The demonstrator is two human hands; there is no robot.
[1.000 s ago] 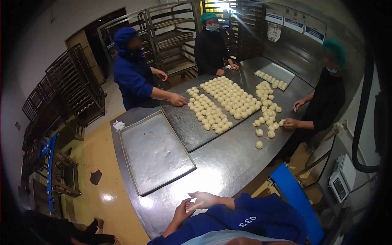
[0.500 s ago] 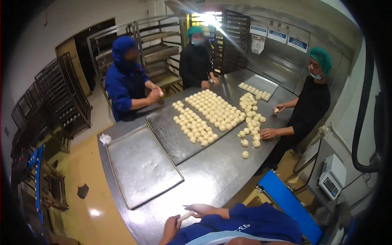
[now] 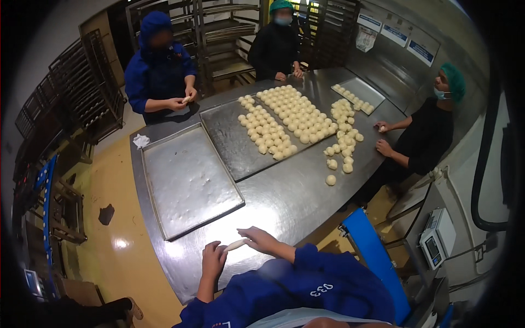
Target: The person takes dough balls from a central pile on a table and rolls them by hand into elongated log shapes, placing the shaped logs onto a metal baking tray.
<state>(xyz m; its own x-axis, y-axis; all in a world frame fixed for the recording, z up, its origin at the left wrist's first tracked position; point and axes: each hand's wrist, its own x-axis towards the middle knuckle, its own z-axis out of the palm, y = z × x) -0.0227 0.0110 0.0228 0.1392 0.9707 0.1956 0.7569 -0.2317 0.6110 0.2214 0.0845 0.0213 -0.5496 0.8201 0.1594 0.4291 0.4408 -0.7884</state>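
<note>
A short pale roll of dough (image 3: 235,245) is held at its two ends above the near edge of the steel table (image 3: 284,218). My left hand (image 3: 214,259) pinches its left end. The other end is in my right hand (image 3: 259,240), whose fingers reach forward over it. Beyond my hands lies a bare metal tray (image 3: 191,177) with a raised rim. Past it, a darker tray (image 3: 221,143) carries many round dough balls (image 3: 298,113) in two blocks. More loose dough balls (image 3: 344,131) lie heaped on the table to its right.
Across the table a co-worker in blue (image 3: 158,71) and another in black (image 3: 276,46) work with their hands. A third person (image 3: 432,126) stands at the right. A blue conveyor belt (image 3: 377,268) and a scale (image 3: 437,239) are on my right; rack trolleys (image 3: 227,41) stand behind.
My view has tilted downward, so my hands show higher up. They still hold the dough roll between them. The right-hand co-worker's near hand has drawn back from the loose dough balls.
</note>
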